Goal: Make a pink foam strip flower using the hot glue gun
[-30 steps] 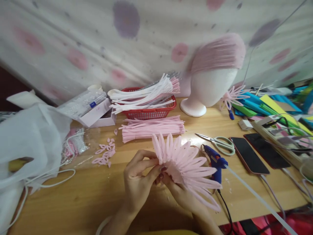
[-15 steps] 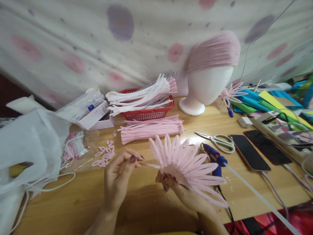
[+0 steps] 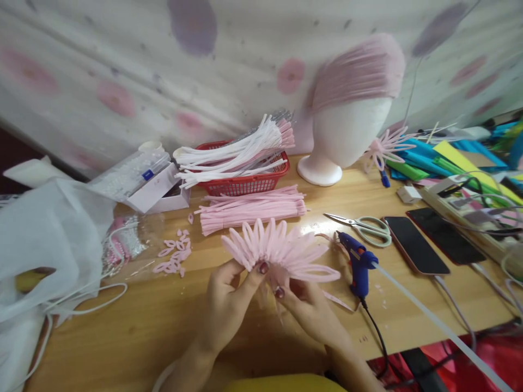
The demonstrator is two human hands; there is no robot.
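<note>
A fan of pink pipe-cleaner petals point(image 3: 281, 247) is held above the table between both hands. My left hand point(image 3: 231, 302) pinches its lower left side, thumb in front and fingers behind. On the lower right, my right hand point(image 3: 312, 307) grips the base with its thumb in front. Thin strips hang below the base, partly hidden by the fingers. To the right lies a blue glue gun point(image 3: 358, 267) with a long glue stick in its back. Small pink loops point(image 3: 175, 256) lie on the table to the left.
Behind the hands are a bundle of pink pipe cleaners point(image 3: 253, 209), a red basket point(image 3: 245, 185) of white ones and a foam head point(image 3: 347, 130) in a pink cap. Scissors point(image 3: 368, 228), phones point(image 3: 414, 245) and a power strip point(image 3: 469, 207) stand right; a white bag point(image 3: 53, 234) left.
My left hand has left the thin stick-like strip and moved right onto the petals. The petal fan has shifted left and turned more upright, uncovering the glue gun.
</note>
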